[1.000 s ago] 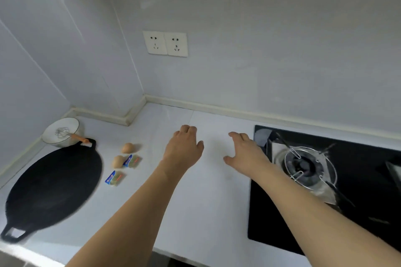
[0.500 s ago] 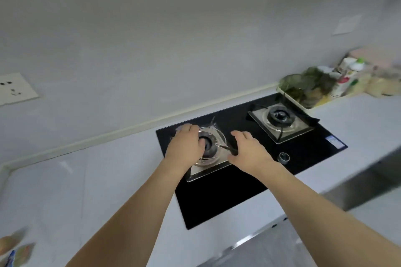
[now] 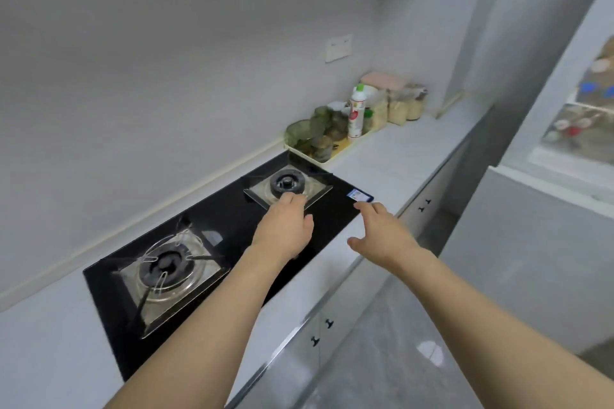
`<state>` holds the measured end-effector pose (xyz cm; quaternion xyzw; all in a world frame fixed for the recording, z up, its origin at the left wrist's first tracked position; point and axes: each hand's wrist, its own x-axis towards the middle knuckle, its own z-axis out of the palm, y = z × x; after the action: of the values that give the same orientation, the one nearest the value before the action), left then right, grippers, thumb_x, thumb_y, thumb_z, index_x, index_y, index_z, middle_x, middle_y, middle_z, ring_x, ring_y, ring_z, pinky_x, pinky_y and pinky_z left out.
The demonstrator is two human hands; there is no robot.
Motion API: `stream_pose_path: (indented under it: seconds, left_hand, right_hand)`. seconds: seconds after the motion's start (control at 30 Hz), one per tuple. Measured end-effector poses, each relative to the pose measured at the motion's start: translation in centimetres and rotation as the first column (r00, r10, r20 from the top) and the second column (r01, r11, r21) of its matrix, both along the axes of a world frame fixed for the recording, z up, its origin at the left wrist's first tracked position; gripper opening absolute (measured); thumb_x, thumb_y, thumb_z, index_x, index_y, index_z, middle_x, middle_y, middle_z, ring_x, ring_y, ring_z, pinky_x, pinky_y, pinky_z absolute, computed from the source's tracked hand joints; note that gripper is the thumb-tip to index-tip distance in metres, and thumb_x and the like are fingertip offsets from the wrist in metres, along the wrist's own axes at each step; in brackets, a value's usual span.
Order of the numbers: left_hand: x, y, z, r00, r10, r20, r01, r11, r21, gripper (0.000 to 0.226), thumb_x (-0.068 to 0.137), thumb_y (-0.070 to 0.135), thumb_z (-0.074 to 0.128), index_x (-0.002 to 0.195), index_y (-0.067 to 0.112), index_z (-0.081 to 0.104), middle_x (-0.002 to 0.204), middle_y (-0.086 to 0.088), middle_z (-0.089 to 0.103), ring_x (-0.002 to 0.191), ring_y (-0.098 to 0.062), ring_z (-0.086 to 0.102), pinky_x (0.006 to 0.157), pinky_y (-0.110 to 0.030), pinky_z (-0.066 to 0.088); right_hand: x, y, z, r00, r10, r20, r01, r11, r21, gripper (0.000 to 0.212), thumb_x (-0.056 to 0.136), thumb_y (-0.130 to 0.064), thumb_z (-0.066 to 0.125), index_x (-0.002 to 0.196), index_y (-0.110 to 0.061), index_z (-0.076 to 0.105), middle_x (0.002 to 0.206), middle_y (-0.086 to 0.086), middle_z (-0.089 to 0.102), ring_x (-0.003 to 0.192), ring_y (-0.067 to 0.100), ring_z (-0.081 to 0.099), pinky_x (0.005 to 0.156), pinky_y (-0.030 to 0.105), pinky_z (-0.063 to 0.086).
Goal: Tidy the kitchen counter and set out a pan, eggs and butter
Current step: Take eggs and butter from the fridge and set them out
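Black glass of the hob (image 3: 229,219) fills the counter's middle, and both hands hover over its right end — left hand (image 3: 284,229) above the far burner (image 3: 287,184), right hand (image 3: 382,232) just off the hob's corner, each relaxed and empty. Pan, eggs and butter are nowhere in view (so that part cannot be judged). Beyond the hob, a tray of jars (image 3: 319,139) and bottles looks undisturbed — tidying there seems left to do.

Both bare forearms reach forward from bottom of view, roughly parallel. Left hand (image 3: 285,230) palm down, fingers loosely bent, thumb out to the right, holds nothing. Right hand (image 3: 382,233) palm down, fingers relaxed and slightly spread, thumb out to the left, holds nothing. Hands near each other, not touching.
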<state>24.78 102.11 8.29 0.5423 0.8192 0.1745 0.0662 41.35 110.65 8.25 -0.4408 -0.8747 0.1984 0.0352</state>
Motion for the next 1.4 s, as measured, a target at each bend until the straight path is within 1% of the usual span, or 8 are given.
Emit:
stream_pose_path:
  seconds: [0.13, 0.33, 0.5, 0.73, 0.87, 1.1, 1.23, 1.4]
  left_hand:
    - [7.2, 5.9, 0.4, 0.994, -0.107, -0.015, 0.108, 0.994, 0.025, 0.04, 0.099, 0.027, 0.045, 0.135, 0.012, 0.048, 0.138, -0.007, 0.046, 0.121, -0.023, 0.049, 0.1, -0.034, 0.041]
    - [14.7, 12.4, 1.1, 0.974, -0.225, -0.019, 0.226, 0.974, 0.008, 0.04, 0.099, 0.025, 0.041, 0.137, 0.012, 0.045, 0.141, -0.006, 0.043, 0.116, -0.024, 0.053, 0.094, -0.034, 0.044]
    - [18.7, 17.1, 2.0, 0.947, -0.32, -0.027, 0.321, 0.947, 0.002, 0.041, 0.099, 0.026, 0.041, 0.138, 0.012, 0.045, 0.142, -0.006, 0.043, 0.121, -0.025, 0.049, 0.099, -0.035, 0.041]
    - [23.8, 25.5, 2.5, 0.881, -0.473, -0.028, 0.473, 0.88, 0.04, 0.041, 0.099, 0.027, 0.043, 0.137, 0.013, 0.047, 0.142, -0.005, 0.043, 0.122, -0.023, 0.049, 0.097, -0.031, 0.039]
    - [27.2, 30.8, 2.9, 0.82, -0.572, -0.025, 0.572, 0.816, 0.081, 0.04, 0.099, 0.026, 0.044, 0.136, 0.012, 0.047, 0.142, -0.005, 0.043, 0.123, -0.023, 0.049, 0.098, -0.032, 0.04]
    - [31.3, 41.0, 5.1, 0.698, -0.716, -0.012, 0.711, 0.691, 0.131, 0.04, 0.099, 0.029, 0.043, 0.138, 0.016, 0.046, 0.143, 0.001, 0.043, 0.121, -0.017, 0.05, 0.095, -0.026, 0.038]
    - [34.0, 45.9, 6.7, 0.62, -0.784, -0.017, 0.778, 0.612, 0.143, 0.039, 0.1, 0.029, 0.043, 0.137, 0.018, 0.046, 0.143, 0.004, 0.042, 0.115, -0.017, 0.053, 0.092, -0.026, 0.038]
    - [37.9, 51.5, 8.1, 0.505, -0.863, -0.035, 0.853, 0.492, 0.173, 0.037, 0.099, 0.029, 0.045, 0.134, 0.019, 0.048, 0.139, 0.003, 0.046, 0.118, -0.016, 0.05, 0.092, -0.026, 0.036]
  right_hand:
    - [7.5, 4.2, -0.1, 0.996, -0.091, 0.01, 0.091, 0.996, -0.005, 0.068, 0.088, -0.032, 0.057, 0.148, -0.02, 0.025, 0.146, 0.005, 0.034, 0.124, 0.027, 0.046, 0.096, 0.037, 0.045]
    - [16.3, 8.5, 0.4, 0.972, -0.233, -0.023, 0.232, 0.971, -0.052, 0.069, 0.086, -0.031, 0.058, 0.146, -0.02, 0.027, 0.146, 0.006, 0.032, 0.125, 0.029, 0.044, 0.1, 0.042, 0.042]
    - [21.0, 11.7, 0.8, 0.942, -0.335, -0.037, 0.333, 0.942, -0.05, 0.066, 0.084, -0.03, 0.059, 0.143, -0.02, 0.031, 0.141, 0.007, 0.037, 0.122, 0.029, 0.047, 0.097, 0.04, 0.044]
    - [26.6, 16.5, 1.6, 0.862, -0.504, -0.059, 0.502, 0.864, -0.034, 0.063, 0.086, -0.034, 0.058, 0.142, -0.02, 0.034, 0.142, 0.005, 0.039, 0.123, 0.029, 0.047, 0.098, 0.039, 0.043]
    - [29.4, 20.2, 2.7, 0.798, -0.597, -0.076, 0.599, 0.801, -0.004, 0.065, 0.086, -0.033, 0.057, 0.145, -0.02, 0.032, 0.146, 0.004, 0.036, 0.127, 0.027, 0.045, 0.1, 0.039, 0.042]
    - [33.4, 27.8, 5.7, 0.68, -0.72, -0.138, 0.73, 0.683, 0.039, 0.063, 0.085, -0.032, 0.058, 0.142, -0.021, 0.035, 0.143, 0.003, 0.038, 0.122, 0.027, 0.047, 0.099, 0.041, 0.042]
    - [35.6, 31.7, 7.9, 0.607, -0.777, -0.166, 0.794, 0.601, 0.091, 0.061, 0.087, -0.034, 0.057, 0.143, -0.022, 0.034, 0.145, 0.001, 0.037, 0.124, 0.026, 0.046, 0.098, 0.039, 0.043]
    - [38.3, 34.6, 10.5, 0.528, -0.825, -0.2, 0.849, 0.508, 0.146, 0.059, 0.088, -0.034, 0.057, 0.143, -0.024, 0.035, 0.145, -0.002, 0.038, 0.127, 0.021, 0.044, 0.095, 0.034, 0.043]
